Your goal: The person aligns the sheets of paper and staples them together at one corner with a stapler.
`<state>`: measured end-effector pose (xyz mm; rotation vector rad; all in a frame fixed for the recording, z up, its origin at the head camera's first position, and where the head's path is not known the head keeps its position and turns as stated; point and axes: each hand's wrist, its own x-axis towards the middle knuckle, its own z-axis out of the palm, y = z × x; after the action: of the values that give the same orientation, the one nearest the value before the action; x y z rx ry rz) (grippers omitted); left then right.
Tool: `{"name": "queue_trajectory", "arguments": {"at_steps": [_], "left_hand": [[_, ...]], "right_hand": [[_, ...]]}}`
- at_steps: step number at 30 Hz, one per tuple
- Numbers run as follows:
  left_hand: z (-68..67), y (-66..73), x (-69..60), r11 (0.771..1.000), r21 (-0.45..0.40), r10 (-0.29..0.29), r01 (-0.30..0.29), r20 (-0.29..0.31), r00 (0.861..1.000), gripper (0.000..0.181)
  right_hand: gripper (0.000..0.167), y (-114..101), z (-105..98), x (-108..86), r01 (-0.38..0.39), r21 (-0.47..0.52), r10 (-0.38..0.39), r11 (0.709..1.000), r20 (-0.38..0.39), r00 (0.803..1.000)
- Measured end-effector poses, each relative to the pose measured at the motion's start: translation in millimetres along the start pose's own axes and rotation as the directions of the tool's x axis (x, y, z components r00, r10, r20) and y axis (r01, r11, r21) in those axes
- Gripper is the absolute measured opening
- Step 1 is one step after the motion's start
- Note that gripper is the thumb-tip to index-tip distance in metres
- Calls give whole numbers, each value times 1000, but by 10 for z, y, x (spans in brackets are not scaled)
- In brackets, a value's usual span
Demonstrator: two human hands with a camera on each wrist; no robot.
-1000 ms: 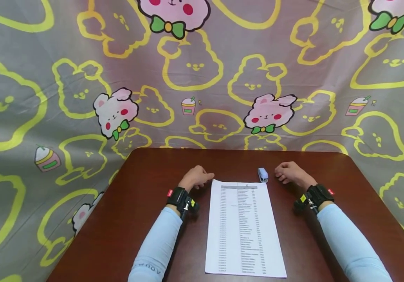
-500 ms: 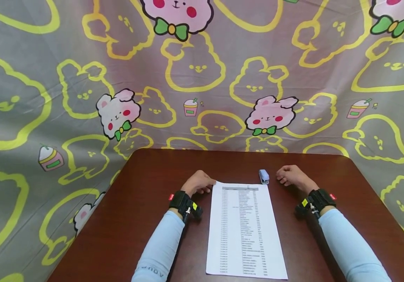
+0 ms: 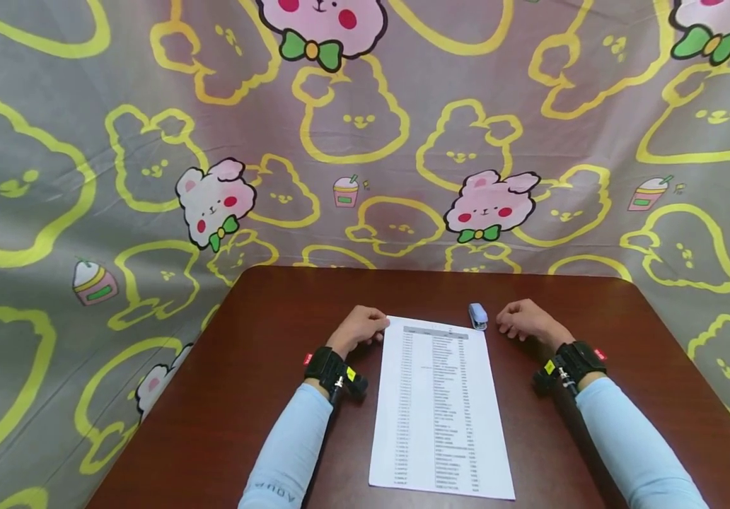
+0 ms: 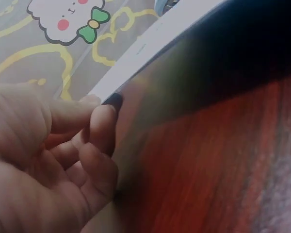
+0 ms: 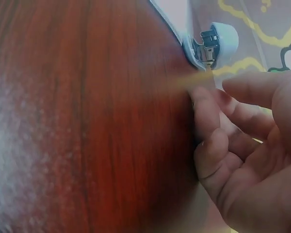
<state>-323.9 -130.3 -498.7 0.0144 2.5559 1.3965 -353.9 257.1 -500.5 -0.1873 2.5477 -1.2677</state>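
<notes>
My left hand pinches the upper left corner of a printed sheet of paper between thumb and index finger. In the left wrist view that corner is raised off the table, and a dark shadow lies under the paper. To the right of the sheet, my right hand rests on the table with loosely curled fingers and nothing in them. A small pale blue stapler sits at the sheet's upper right corner, between the paper and my right hand. The right wrist view shows the stapler just beyond the fingertips, apart from them.
The dark brown wooden table has rounded far corners. Behind it and along the left hangs a grey curtain with cartoon prints. Each wrist wears a black strap with a camera, the left strap close to the paper's left edge.
My left index finger was extended at the paper's corner; now finger and thumb pinch it, and the sheet's top edge has risen slightly. The right hand and stapler have stayed nearly in place.
</notes>
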Motion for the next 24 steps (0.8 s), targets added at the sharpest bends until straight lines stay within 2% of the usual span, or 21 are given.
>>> {"name": "queue_trajectory", "arguments": {"at_steps": [5,11,14,19,24], "left_hand": [[33,-3,-1,999,-42,18,-18,-5,1000,23],[47,32,11,996,-92,2,-4,-19,1000,21],[64,43,18,995,-104,-2,1,-13,1000,21],[127,33,14,994,-108,-19,20,12,1000,20],[150,33,-1,994,-97,-39,41,31,999,20]], "right_hand": [[27,-4,12,-34,-3,-4,3,1000,33,999],[32,-37,15,-50,16,71,-25,997,132,991],[31,-50,14,-49,13,97,-28,995,159,987],[27,-68,23,-67,2,91,-16,996,152,988],[22,-77,75,-46,1,20,-4,1000,120,993]]}}
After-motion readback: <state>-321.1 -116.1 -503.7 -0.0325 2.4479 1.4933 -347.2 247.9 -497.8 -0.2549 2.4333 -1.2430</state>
